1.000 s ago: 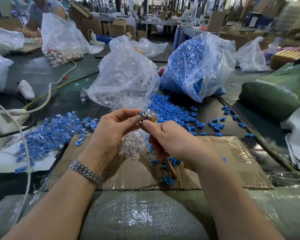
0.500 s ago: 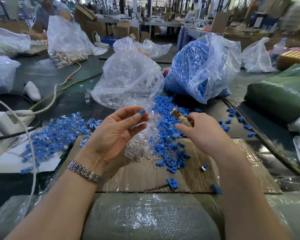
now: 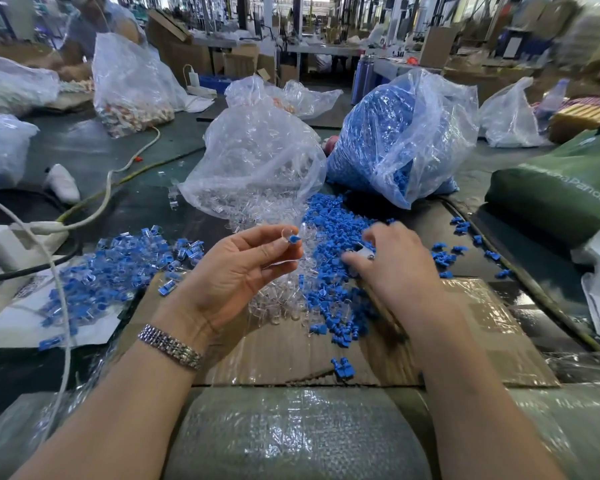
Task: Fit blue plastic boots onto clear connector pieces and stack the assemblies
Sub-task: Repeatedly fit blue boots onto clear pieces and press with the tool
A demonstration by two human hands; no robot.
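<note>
One fitted assembly (image 3: 289,238), a clear connector with a blue boot at its tip, is pinched between thumb and fingertips of the left hand (image 3: 238,277), raised above the table. One steel bracelet (image 3: 170,347) is worn on that wrist.

The right hand (image 3: 392,261) is laid palm-down on the loose blue boots (image 3: 333,237), its fingers curled round a small metal-tipped tool (image 3: 363,251); whether a boot is also gripped cannot be told.

Three loose heaps are counted: blue boots at centre, clear connectors (image 3: 281,299) between the hands, finished assemblies (image 3: 118,271) to the left, partly on white paper (image 3: 21,327). The pieces are too many to count. A pair of stray boots (image 3: 343,367) lies near the cardboard's front edge.

Two supply bags stand behind: one clear bag of connectors (image 3: 257,168), one bag of blue boots (image 3: 402,140). One green sack (image 3: 555,188) lies at the right.

Surface: a dark table (image 3: 84,150), with one flattened cardboard sheet (image 3: 482,323) under the work and bubble wrap (image 3: 291,434) at the near edge. Further plastic bags and a white cable (image 3: 108,181) lie on the table.

Room: a workshop with benches and cartons behind, blurred.
</note>
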